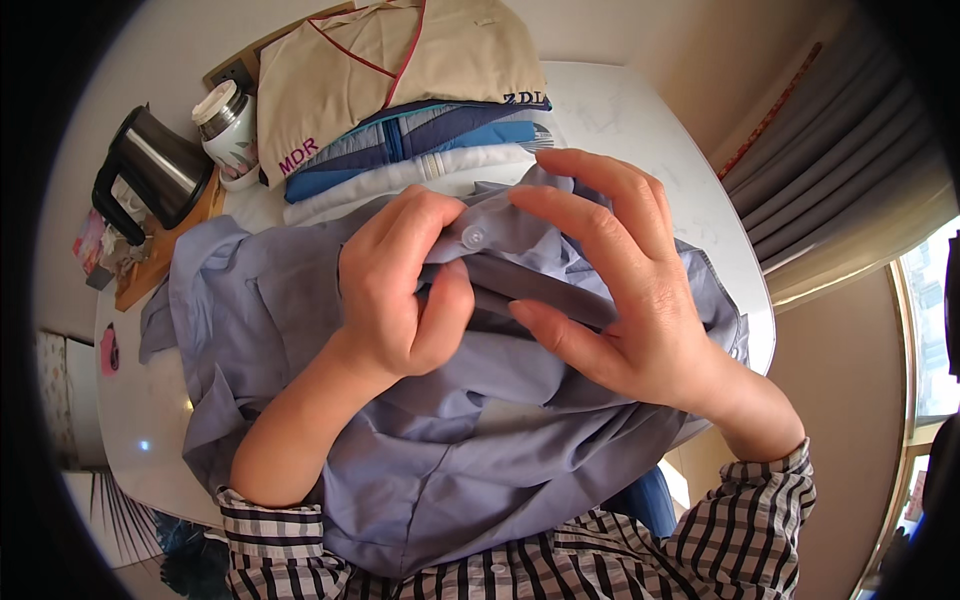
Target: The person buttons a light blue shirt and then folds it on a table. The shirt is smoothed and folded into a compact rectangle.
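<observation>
A grey-blue garment with a collar-like fold at the left lies rumpled over the table and hangs over its front edge towards me. My left hand pinches an edge of its cloth between thumb and forefinger. Just beside those fingertips a clear round button shows on the raised cloth. My right hand is to the right of the button, thumb and fingers spread apart around the lifted fabric. Whether its fingertips touch the cloth is hard to tell.
Behind the garment is a stack of folded clothes, topped by a beige garment bearing letters. A steel kettle and a flowered flask stand back left on the white table. A small pink object lies at the left; grey curtains hang right.
</observation>
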